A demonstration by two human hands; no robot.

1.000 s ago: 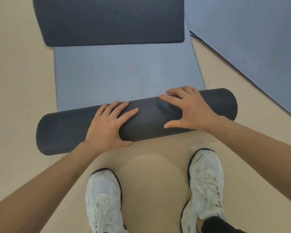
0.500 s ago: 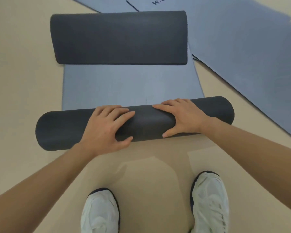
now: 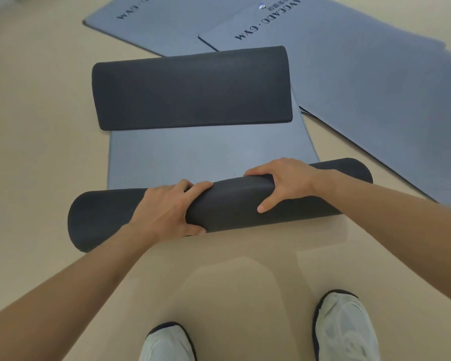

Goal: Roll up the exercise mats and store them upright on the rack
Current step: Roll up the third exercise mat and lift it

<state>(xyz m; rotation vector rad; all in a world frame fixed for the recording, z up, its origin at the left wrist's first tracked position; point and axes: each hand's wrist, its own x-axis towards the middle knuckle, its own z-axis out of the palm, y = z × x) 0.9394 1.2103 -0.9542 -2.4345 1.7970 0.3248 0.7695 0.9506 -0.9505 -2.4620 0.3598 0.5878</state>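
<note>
So the left hand is wrapped over the mat roll, fingers curled on top and thumb under the near side. The roll lies crosswise on the floor. Its unrolled part runs toward 12 o'clock, with the far end flipped back dark side up. The right hand clamps it too, thumb on the front. More flat mats sit at 1 o'clock.

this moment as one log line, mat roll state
phase: roll-up partly done | left hand: grips roll | right hand: grips roll | flat stretch: beyond roll | far end: folded over | rack: unseen
</note>
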